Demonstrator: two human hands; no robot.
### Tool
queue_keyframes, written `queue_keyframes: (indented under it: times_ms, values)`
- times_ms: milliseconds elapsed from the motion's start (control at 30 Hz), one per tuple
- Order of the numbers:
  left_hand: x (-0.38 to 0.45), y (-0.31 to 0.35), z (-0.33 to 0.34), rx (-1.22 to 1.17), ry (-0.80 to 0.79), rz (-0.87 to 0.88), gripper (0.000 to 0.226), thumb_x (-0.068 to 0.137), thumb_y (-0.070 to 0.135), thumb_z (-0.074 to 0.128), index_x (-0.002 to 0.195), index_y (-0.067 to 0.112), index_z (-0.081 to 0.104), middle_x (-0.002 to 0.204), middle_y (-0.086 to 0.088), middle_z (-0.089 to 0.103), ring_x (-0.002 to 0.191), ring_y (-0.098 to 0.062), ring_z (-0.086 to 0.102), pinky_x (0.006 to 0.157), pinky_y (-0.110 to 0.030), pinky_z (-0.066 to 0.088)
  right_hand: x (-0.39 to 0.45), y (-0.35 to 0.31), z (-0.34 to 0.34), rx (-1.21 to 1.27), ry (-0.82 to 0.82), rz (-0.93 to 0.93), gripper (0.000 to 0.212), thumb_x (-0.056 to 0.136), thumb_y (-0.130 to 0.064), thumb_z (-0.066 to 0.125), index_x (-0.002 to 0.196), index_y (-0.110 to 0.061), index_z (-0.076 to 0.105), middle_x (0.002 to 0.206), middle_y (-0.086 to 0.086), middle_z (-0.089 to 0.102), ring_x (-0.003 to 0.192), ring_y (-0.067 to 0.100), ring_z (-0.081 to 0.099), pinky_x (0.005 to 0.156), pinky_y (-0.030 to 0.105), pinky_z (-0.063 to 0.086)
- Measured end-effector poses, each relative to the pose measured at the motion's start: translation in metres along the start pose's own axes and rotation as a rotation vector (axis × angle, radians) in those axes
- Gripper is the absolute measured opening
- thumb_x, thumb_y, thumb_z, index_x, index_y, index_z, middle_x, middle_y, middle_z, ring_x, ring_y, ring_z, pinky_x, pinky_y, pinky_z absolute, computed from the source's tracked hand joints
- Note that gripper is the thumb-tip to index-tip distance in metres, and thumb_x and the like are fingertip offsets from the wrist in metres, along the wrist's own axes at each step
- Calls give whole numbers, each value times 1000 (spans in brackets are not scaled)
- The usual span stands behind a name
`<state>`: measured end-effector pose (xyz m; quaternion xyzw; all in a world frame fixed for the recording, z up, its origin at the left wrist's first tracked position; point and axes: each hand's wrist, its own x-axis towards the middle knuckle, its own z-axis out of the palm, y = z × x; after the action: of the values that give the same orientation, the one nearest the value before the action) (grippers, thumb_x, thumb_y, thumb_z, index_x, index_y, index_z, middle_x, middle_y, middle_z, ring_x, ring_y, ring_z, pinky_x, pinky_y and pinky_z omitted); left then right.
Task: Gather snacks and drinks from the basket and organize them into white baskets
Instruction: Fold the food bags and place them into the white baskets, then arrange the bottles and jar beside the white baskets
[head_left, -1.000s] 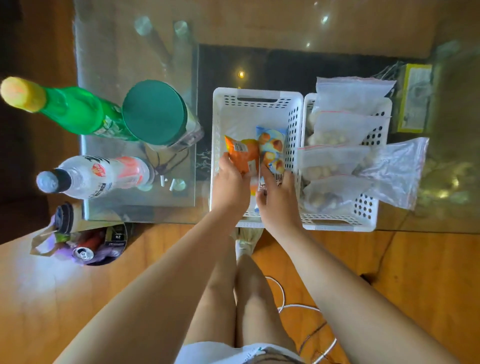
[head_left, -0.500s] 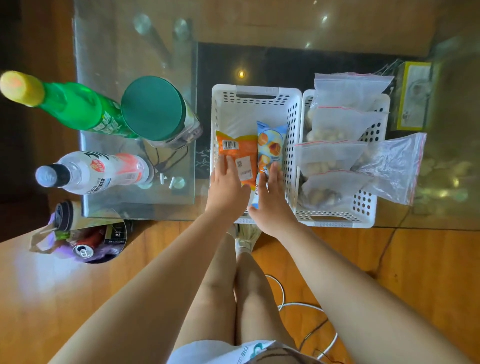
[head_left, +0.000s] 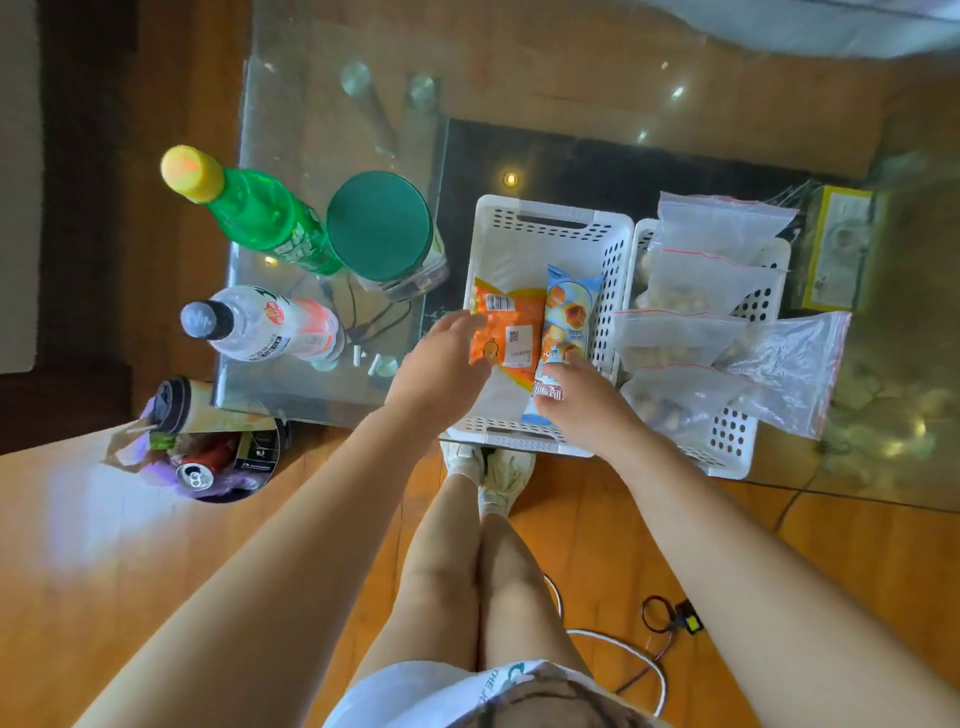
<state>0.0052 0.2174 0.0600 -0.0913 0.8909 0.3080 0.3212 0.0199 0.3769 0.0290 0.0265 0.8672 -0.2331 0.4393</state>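
left hand (head_left: 441, 364) touching orange packet (head_left: 506, 332) | right hand (head_left: 587, 400) on blue packet (head_left: 566, 317) | both in white basket (head_left: 550, 228), glass table's near edge

Bright daylight — glass glare, edges warped.

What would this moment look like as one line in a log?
stage: arranging snacks | left hand: on orange snack packet | right hand: on blue snack packet | both packets: inside left white plastic basket
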Motion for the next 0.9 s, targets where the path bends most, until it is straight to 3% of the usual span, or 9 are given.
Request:
queue_keyframes:
  times_ms: [200,300,367,500,667,800,900]
  values:
    - [-60,-19,-71,-85,439,41,41,85,5,55,125,16,57,134,-4,55,121,-23,51,100,-32,38,-16,-51,-34,100,128,-142,38,91,-21,52,129,-20,52,136,2,46,119,20,50,89,24,35]
    - [-78,-40,-95,-68,660,16,40,84,4,59,122,15,58,135,-6,53,125,-25,48,104,-46,40,-17,-80,-42,139,178,-208,37,90,-19,52,127,-20,52,133,3,48,116,22,52,93,34,44]
    - [-79,-58,-105,-46,726,-64,42,84,6,63,124,16,55,139,-8,47,130,-26,43,105,-53,38,-17,-98,-43,163,219,-258,36,91,-19,51,127,-21,52,131,3,49,113,22,53,91,36,48]
    - [-65,-95,-113,-58,614,-180,53,81,12,68,130,17,49,146,-8,40,136,-25,33,109,-45,31,-5,-125,-40,108,331,-297,42,89,-20,52,131,-21,46,135,3,45,118,20,49,88,27,37]
    - [-51,-123,-119,-105,487,-90,43,83,11,65,125,18,56,143,-9,44,135,-25,37,105,-34,35,20,-159,-31,-9,432,-252,64,83,-24,62,140,-18,32,145,8,29,132,24,34,104,41,35]
    - [-47,-142,-128,-173,357,34,38,81,14,69,118,20,59,142,-6,46,137,-21,35,102,-25,34,47,-190,-22,-127,399,-65,95,73,-34,70,147,-23,11,148,9,22,135,29,27,104,48,34]
    - [-46,-155,-132,-281,218,54,41,80,16,70,118,26,58,145,-3,44,142,-15,27,91,-3,25,64,-211,-15,-135,371,104,110,68,-48,73,148,-23,2,146,13,22,134,32,27,102,51,33]
